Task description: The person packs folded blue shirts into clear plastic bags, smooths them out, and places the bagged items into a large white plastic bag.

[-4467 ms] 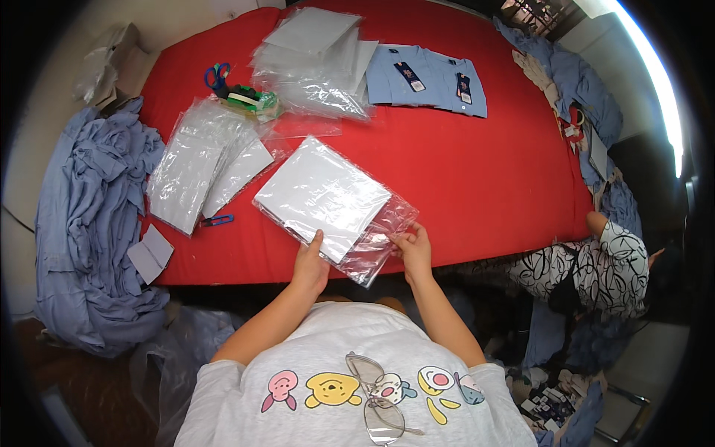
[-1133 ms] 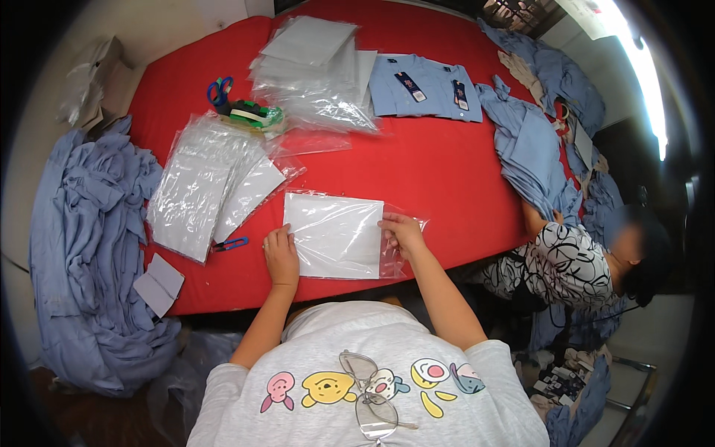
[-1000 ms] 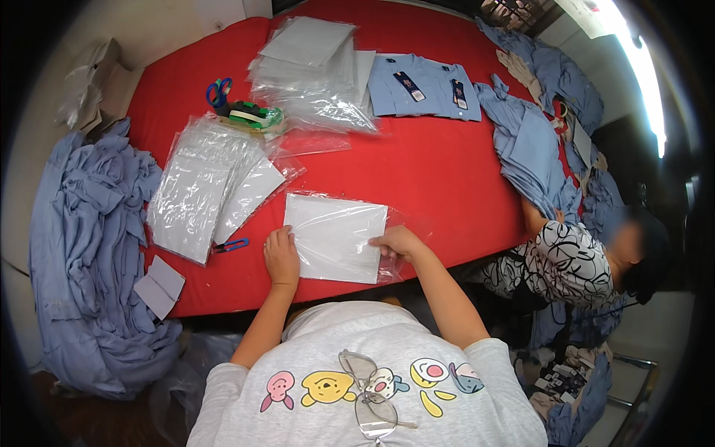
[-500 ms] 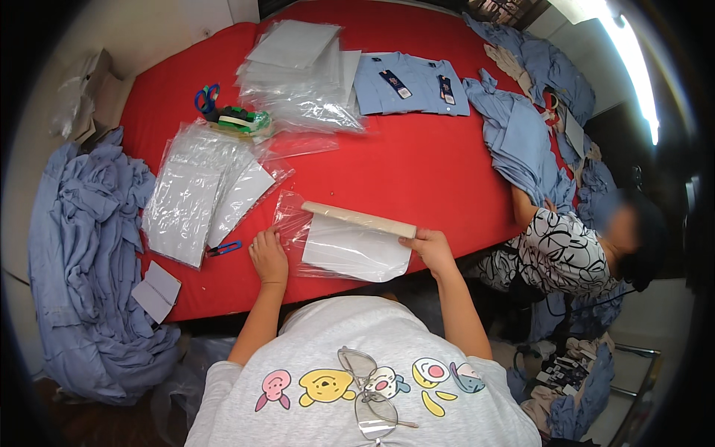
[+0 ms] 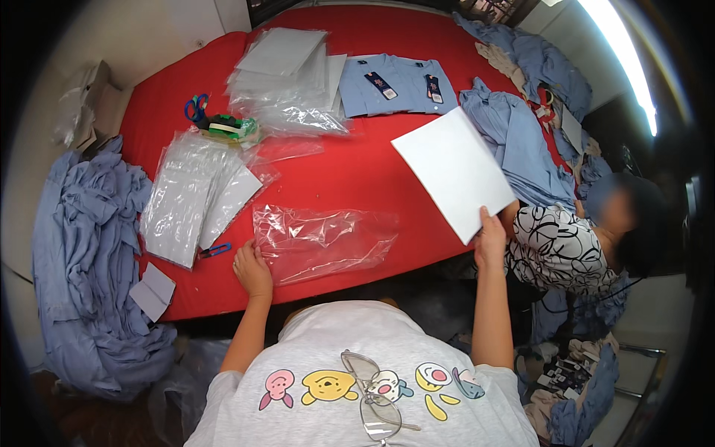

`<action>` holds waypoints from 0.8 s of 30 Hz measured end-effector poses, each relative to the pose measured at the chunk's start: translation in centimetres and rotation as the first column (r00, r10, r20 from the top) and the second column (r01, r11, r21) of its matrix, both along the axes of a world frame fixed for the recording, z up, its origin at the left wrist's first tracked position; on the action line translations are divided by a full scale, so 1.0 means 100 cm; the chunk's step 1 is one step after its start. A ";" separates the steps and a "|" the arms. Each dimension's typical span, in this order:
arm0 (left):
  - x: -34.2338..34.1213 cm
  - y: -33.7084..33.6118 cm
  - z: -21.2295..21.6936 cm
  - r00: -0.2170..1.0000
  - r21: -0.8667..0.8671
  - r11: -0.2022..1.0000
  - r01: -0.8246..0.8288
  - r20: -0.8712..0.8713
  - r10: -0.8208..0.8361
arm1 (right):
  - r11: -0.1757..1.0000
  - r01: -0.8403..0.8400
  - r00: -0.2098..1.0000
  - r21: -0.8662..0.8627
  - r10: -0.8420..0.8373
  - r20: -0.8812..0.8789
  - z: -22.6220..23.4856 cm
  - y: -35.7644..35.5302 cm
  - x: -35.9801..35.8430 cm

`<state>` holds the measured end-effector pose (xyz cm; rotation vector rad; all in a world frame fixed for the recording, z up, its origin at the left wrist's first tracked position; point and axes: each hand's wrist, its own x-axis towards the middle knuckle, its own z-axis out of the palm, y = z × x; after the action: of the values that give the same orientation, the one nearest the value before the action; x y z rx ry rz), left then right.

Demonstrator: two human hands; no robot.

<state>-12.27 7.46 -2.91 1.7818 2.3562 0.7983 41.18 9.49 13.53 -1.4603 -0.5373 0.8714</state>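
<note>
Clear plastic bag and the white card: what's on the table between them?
Head view: only bare red table between the clear plastic bag and the white card, held up by the right hand.

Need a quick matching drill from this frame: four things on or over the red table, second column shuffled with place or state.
1. white card
2. clear plastic bag
3. scissors
4. folded blue shirt

a. lying flat at the far middle of the table
b. held up by the right hand
c. pinned at its near left corner by the left hand
d. far left, blue handles

Pairs: 1-b, 2-c, 3-d, 4-a
</note>
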 end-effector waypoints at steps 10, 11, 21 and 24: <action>0.084 -0.025 0.053 0.774 0.053 0.773 0.632 0.021 -0.633 | 0.855 -0.325 0.946 -0.405 0.291 -0.146 -0.123 -0.032 -0.083; 0.104 -0.017 0.055 0.723 -0.011 0.722 0.691 0.014 -0.691 | 0.861 -0.375 0.927 -0.344 0.344 -0.149 -0.136 -0.042 -0.088; 0.157 0.017 0.030 0.610 -0.261 0.611 0.747 -0.094 -0.786 | 0.943 -0.308 0.949 -0.125 0.313 0.025 -0.134 -0.025 -0.170; 0.159 0.016 0.026 0.629 -0.244 0.633 0.735 -0.104 -0.770 | 0.937 -0.346 0.933 -0.053 0.350 0.086 -0.142 -0.024 -0.174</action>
<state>3.63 9.10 -0.28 2.5321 1.3862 0.2639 23.79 7.13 -0.62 -1.4686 -0.8741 1.0977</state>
